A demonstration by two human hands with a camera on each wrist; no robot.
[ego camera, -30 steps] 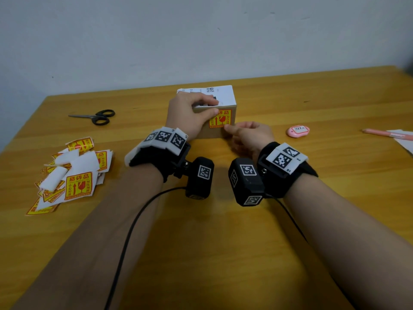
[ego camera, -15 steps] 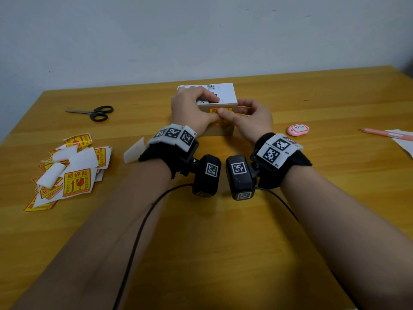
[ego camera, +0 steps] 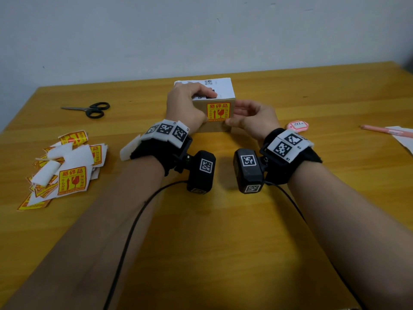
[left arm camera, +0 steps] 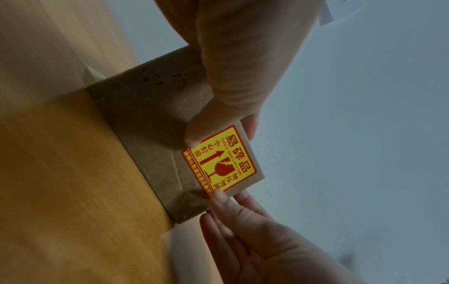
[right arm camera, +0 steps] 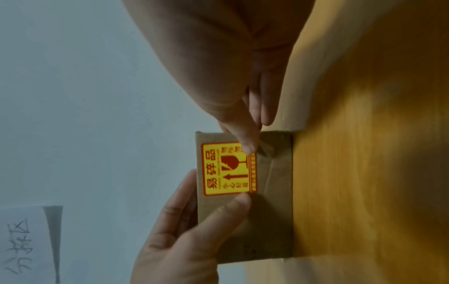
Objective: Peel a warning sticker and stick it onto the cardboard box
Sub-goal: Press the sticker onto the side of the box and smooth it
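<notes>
- The warning sticker (ego camera: pixel 218 112) sat flat on the near face of the cardboard box (ego camera: pixel 210 128), up toward its top right corner. Yellow with red print, arrow and broken glass symbol on it.
- The box stood on the wooden table (ego camera: pixel 223 231), roughly in the middle and a bit toward the back, with a white printed label (ego camera: pixel 220 87) on its top.
- Left hand (ego camera: pixel 186 106) was wrapped over the box's top left corner, fingers curled on the lid and thumb down on the front face. In the left wrist view the thumb (left arm camera: pixel 198 132) touched the sticker's corner, so it was gripping the box.
- Right hand (ego camera: pixel 250 118) was at the box's right end, thumb tip pressing the sticker's lower corner, the other fingers loosely bent behind the box's edge. The right wrist view showed that thumb (right arm camera: pixel 243 138) right on the sticker border.
- Off to the left there was a messy pile of stickers and white backing papers (ego camera: pixel 64 166), and black scissors (ego camera: pixel 91 109) further back.
- On the right: a small pink tag (ego camera: pixel 298 125), then a pink pen (ego camera: pixel 384 130) lying just beside some white paper (ego camera: pixel 404 137) at the edge.
- Both wrists had black camera straps with square marker codes, and cables trailing back along the table.
</notes>
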